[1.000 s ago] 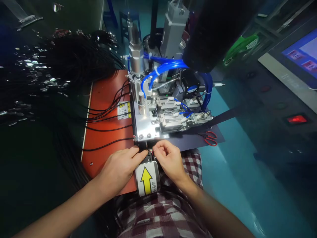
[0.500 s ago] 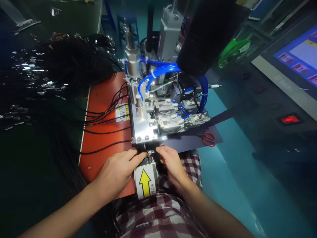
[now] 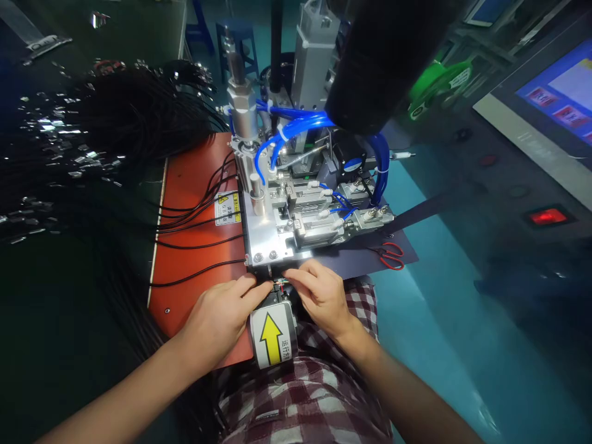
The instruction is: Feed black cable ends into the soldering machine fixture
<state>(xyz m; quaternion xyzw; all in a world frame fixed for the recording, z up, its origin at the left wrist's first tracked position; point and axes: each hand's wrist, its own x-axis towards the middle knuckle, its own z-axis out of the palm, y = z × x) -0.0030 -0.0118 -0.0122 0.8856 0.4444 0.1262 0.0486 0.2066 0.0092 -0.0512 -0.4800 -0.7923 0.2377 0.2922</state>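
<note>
At the machine's near end, my left hand (image 3: 226,317) is closed, thumb and forefinger pinched at the end of a cable. Thin coloured wires (image 3: 282,282) stick out at its fingertips; the rest of the cable is hidden under the hand. My right hand (image 3: 321,299) faces it from the other side, fingers bent together and tips close to the wires by the machine's edge. What those tips hold, if anything, cannot be made out. Just below the fingers sits a white drum (image 3: 272,336) with a yellow arrow. Behind them is the machine's bright metal plate (image 3: 266,237).
Several black cables (image 3: 198,246) cross the orange board (image 3: 194,296) into the machine's left side. A large bundle of black cables (image 3: 124,111) lies beyond. Red-handled scissors (image 3: 392,256) rest on the dark sheet at right. Blue air hoses (image 3: 300,126) arch over the machine; a screen (image 3: 555,105) stands right.
My right hand has moved left and slightly up, its fingertips now nearer the machine's edge and the wires. My left hand keeps its place. The view has shifted slightly.
</note>
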